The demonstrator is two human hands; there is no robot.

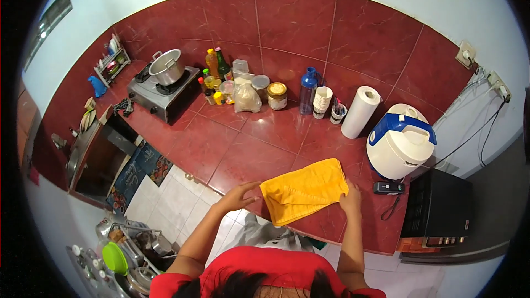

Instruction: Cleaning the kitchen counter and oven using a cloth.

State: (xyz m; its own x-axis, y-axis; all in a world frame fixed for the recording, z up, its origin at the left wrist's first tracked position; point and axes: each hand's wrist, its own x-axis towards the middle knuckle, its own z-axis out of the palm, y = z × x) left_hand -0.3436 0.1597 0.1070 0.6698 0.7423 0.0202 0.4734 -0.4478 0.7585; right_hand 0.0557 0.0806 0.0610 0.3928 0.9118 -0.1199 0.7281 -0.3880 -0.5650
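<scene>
A yellow cloth (pixel 302 192), folded into a rough rectangle with creases across it, lies flat on the red tiled counter (pixel 248 157) near its front edge. At the cloth's left side is my left hand (pixel 237 197), palm down, its fingers stretched out and apart, holding nothing. My right hand (pixel 351 200) rests at the cloth's right edge, thumb touching the fabric and fingers extended along the side. A small black device (pixel 389 188) with a wrist strap lies to the right of that hand.
Along the back stand a stove (pixel 160 105) with a pot (pixel 166 67), bottles, jars (pixel 277 96), a blue-capped bottle (pixel 308 92), paper cups (pixel 322 102), a paper towel roll (pixel 361 112) and a white-and-blue rice cooker (pixel 401 143). A black oven (pixel 441 203) sits right; a dish rack (pixel 138 254) stands lower left.
</scene>
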